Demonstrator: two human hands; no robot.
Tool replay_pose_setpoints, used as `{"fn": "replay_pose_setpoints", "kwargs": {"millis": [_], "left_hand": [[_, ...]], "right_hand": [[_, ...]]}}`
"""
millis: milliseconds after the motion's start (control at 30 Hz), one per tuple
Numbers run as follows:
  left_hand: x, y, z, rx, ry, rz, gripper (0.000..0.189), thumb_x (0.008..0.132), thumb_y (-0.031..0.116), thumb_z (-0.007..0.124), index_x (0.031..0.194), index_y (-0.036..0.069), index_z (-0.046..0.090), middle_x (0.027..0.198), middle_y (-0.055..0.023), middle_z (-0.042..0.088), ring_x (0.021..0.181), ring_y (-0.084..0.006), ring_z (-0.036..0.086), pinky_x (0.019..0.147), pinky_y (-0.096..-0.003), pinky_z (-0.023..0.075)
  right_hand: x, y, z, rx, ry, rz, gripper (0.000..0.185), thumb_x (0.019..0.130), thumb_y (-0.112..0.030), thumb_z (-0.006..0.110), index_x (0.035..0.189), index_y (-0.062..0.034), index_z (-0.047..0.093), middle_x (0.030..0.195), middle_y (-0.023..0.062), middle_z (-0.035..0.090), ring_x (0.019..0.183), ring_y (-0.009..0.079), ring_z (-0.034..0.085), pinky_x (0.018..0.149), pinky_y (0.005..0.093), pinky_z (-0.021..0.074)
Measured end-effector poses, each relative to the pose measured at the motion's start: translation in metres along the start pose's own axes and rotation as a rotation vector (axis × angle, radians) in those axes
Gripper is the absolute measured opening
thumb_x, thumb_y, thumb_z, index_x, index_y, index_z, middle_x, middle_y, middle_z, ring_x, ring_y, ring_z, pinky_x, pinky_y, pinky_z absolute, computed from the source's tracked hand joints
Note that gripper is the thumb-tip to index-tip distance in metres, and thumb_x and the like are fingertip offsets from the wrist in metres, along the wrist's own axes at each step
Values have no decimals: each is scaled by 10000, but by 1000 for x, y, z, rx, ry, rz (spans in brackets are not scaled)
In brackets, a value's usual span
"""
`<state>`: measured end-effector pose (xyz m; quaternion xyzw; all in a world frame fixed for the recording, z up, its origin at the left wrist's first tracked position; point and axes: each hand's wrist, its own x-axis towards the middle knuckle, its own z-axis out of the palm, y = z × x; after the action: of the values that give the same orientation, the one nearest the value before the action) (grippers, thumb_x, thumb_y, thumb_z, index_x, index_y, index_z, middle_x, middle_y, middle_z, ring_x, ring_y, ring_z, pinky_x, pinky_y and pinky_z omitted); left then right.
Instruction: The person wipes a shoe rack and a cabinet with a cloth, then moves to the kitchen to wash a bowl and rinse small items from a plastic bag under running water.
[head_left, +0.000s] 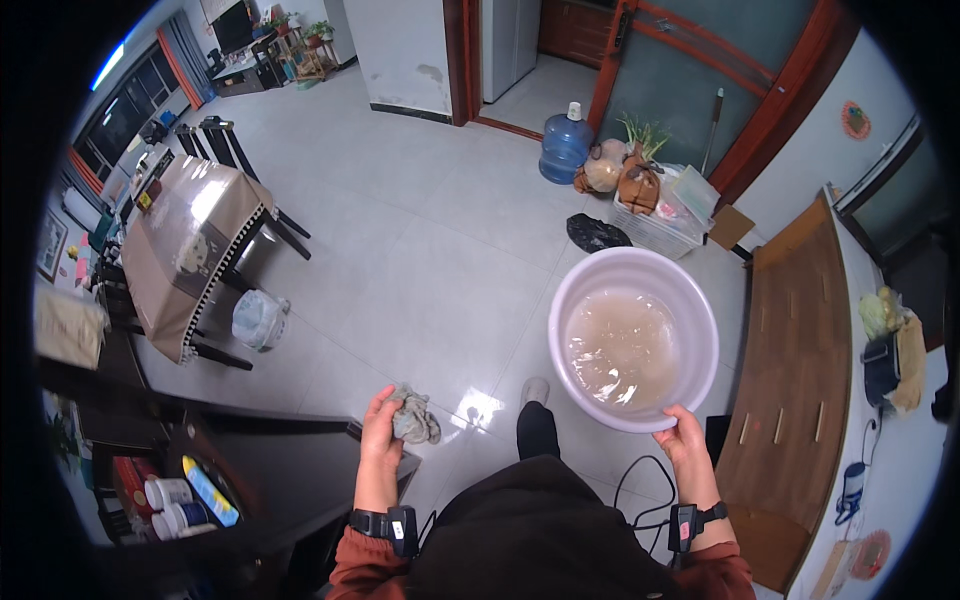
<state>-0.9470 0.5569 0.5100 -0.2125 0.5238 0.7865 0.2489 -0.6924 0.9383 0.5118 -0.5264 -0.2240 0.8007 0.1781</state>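
A crumpled grey cloth (414, 417) is bunched in my left hand (381, 421), close to the corner of a dark cabinet. My right hand (681, 436) grips the near rim of a lilac plastic basin (558, 352), thumb over the edge and fingers beneath. Cloudy, brownish water (622, 337) lies in the basin, with light glinting off its surface. Whether the basin's underside touches anything is hidden. Below, one foot in a light shoe (535, 393) shows on the tiled floor.
A blue water jug (564, 150), filled bags and a white plastic basket (652, 234) stand by the sliding door (675, 90). A black bag (596, 233) lies beyond the basin. Wooden drawers (787, 360) line the right; a covered table (161, 285) and lined bin (259, 321) are left.
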Motion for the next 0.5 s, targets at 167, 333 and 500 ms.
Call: {"fn": "replay_pose_setpoints", "kwargs": {"millis": [167,333,500], "left_hand": [[63,53,33,20,181,107,344,786,33,503,1125,24,449,969,-128,554,849,-226,567,730,-362,491],[112,104,88,-28,240,168,365,803,35,463,1162,27,398,1010,-142,540,853,-256,573,725,-388,496],[185,132,132,-20,288,142,343,805,46,470,1144,31,421,993,-133,539,856,-252,572,731,-384,495]], "right_hand": [[85,-52,78,-77,-65,-109,386,713,-6,506,1087,53,429,1016,167,538,863,285,592,681,396,536],[153,-107,171,-353,-178,-39,376,713,-39,506,1072,63,454,963,178,556,826,279,595,640,369,531],[227,-131,262,-206,-178,21,364,699,-28,511,1052,51,466,955,157,559,809,279,595,627,379,529]]}}
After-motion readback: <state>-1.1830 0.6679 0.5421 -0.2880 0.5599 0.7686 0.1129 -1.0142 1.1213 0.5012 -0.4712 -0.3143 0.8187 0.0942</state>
